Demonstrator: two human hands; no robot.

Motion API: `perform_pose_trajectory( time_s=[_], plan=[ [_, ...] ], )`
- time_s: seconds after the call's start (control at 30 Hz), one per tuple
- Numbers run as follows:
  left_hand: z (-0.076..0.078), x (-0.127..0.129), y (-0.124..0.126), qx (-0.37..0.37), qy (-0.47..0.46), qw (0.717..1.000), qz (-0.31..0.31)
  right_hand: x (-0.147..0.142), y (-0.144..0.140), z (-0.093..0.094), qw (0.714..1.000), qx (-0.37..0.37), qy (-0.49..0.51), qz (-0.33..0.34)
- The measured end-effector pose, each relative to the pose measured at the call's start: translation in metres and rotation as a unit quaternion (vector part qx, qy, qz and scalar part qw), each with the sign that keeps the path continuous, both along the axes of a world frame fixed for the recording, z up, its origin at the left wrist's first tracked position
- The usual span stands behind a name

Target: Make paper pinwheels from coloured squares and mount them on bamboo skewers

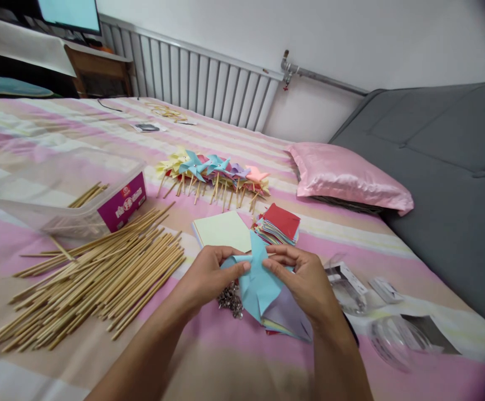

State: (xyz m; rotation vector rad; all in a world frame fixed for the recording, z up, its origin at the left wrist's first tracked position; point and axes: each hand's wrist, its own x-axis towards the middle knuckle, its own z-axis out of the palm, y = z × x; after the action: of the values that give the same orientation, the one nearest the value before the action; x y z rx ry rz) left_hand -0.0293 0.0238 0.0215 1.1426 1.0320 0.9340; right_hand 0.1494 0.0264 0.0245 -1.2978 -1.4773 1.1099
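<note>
A blue paper pinwheel [256, 281], partly folded, is held between my two hands above the bed. My left hand [217, 273] pinches its left side, thumb on top. On its right side, the fingers and thumb of my right hand [299, 275] are closed on the paper. Small shiny metal pins [231, 301] lie in a heap beneath my left hand. A stack of cut paper with a purple sheet [288, 313] on top lies under the pinwheel. Just beyond my hands are a pale green paper stack [222, 229] and a red-topped paper stack [283, 221].
Many wooden sticks [112, 273] are spread at the left beside a clear plastic box [121, 167]. Finished pinwheels [213, 167] lie in a row farther back. A pink pillow [347, 172] rests by the grey headboard [443, 150]. Clear plastic packaging [393, 340] lies at the right.
</note>
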Motion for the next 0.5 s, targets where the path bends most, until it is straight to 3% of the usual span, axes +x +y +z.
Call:
perform_pose_trajectory(
  time_s=[0.5],
  plan=[
    [0.0027, -0.0017, -0.002, 0.032, -0.004, 0.999, -0.001, -0.0054, 0.0, 0.0013, 0.999, 0.003, 0.009, -0.039]
  ],
)
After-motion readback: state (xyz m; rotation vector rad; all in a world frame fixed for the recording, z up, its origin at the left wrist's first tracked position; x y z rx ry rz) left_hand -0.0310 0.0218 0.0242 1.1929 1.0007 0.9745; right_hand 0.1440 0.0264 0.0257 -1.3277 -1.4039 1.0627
